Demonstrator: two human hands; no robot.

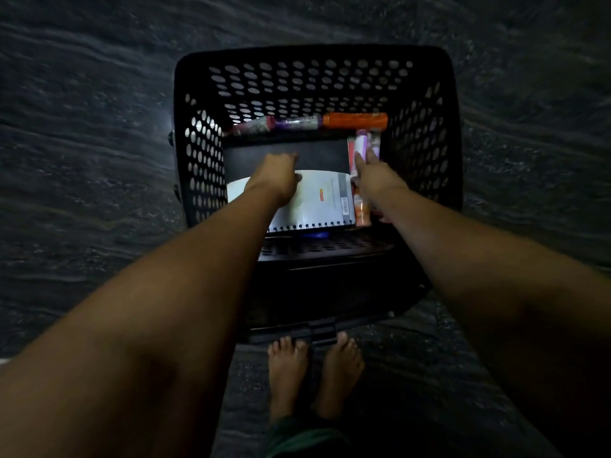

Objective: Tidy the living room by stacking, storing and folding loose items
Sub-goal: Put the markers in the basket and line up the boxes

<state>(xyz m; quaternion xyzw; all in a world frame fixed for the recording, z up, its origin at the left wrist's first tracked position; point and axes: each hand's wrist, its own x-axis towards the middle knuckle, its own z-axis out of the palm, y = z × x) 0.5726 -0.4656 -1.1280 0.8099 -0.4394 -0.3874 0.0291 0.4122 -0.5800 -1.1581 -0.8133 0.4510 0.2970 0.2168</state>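
Head view looks straight down at both arms reaching into a black perforated plastic basket (198, 153) that stands on a dark speckled floor (82, 127). Left hand (276, 180) is curled loosely, knuckles up, resting on a white spiral-bound notebook (320, 200); whether the fingertips pinch the page or only press on it cannot be told, since they are tucked under the hand. Right hand (373, 173) is closed around a pale bottle with a purple cap (359, 147), gripping its lower part and holding it against the basket's right wall.

Under the notebook lies a dark flat book or folder (317, 155), whose far half is uncovered. Just beside the right wrist, in the near right corner, stands a small orange bottle (361, 211). Along the far wall lie three things end to end: a reddish tube (251, 127) on the left, a purple-and-silver tube (297, 123) in the middle, and an orange tube (355, 120) on the right. A blue object (314, 235) peeks out at the notebook's spiral edge.

Below the basket's near rim, two bare feet (310, 375) stand on the floor, toes touching the basket's edge.
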